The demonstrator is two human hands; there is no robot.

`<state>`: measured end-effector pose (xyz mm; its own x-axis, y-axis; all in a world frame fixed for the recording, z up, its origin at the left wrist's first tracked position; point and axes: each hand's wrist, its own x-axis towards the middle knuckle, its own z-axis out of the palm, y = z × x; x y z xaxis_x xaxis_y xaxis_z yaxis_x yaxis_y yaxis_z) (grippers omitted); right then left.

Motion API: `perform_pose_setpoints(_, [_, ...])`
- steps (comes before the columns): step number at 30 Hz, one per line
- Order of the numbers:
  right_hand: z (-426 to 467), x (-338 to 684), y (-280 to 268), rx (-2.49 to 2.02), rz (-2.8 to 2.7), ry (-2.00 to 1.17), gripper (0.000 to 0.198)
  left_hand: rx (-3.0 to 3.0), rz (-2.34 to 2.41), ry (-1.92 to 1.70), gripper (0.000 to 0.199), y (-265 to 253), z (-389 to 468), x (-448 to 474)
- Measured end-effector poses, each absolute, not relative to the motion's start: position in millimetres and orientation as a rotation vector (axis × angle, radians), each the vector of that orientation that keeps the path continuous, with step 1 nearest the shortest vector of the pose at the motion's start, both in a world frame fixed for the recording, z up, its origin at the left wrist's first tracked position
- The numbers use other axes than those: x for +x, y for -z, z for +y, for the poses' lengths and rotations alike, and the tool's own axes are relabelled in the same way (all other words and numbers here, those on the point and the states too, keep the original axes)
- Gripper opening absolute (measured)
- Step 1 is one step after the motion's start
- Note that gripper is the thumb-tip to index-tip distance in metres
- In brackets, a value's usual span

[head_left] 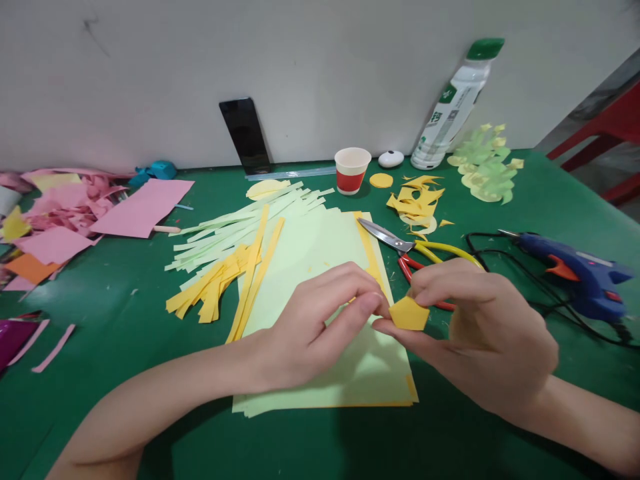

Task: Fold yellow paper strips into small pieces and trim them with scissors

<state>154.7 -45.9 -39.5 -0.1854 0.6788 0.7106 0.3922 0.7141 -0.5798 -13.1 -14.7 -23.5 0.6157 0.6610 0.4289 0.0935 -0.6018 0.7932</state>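
Note:
A small folded yellow paper pentagon [410, 314] is held up over the right side of the light green paper sheets [320, 250]. My right hand [493, 333] is closed on it, thumb below and fingers above. From the other side, my left hand [325, 320] has its fingers pinched together at the pentagon's left corner; its fingertips are partly hidden. Just behind my right hand lie scissors [390, 237] with red and yellow handles. Long yellow paper strips [257, 280] rest on the left side of the sheets, beside a pile of short yellow strips [215, 283].
Light green strips [240, 220] fan out behind. Further back stand a paper cup [352, 172], a leaning phone [246, 137] and a bottle [453, 110]. A blue glue gun [575, 270] with a black cable lies right. Pink paper [145, 208] and scraps cover the left.

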Motion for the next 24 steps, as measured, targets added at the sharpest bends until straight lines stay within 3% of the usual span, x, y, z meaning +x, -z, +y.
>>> perform_pose_setpoints(6, [-46,156,39,-0.847,-1.829,-0.299,0.023,2.043,0.533,-0.974,0.011,25,-15,-11])
perform_pose_setpoints(12, [-46,158,38,-0.906,-1.847,-0.370,0.021,1.942,0.594,-0.960,0.013,21,-14,-14])
perform_pose_setpoints(15, [-44,159,32,-0.979,-1.905,-0.539,0.008,1.959,0.625,-0.914,0.015,17,-12,-17])
perform_pose_setpoints(24, [-30,162,30,-1.069,-2.012,-0.862,0.021,2.005,0.662,-0.391,0.023,18,8,-18])
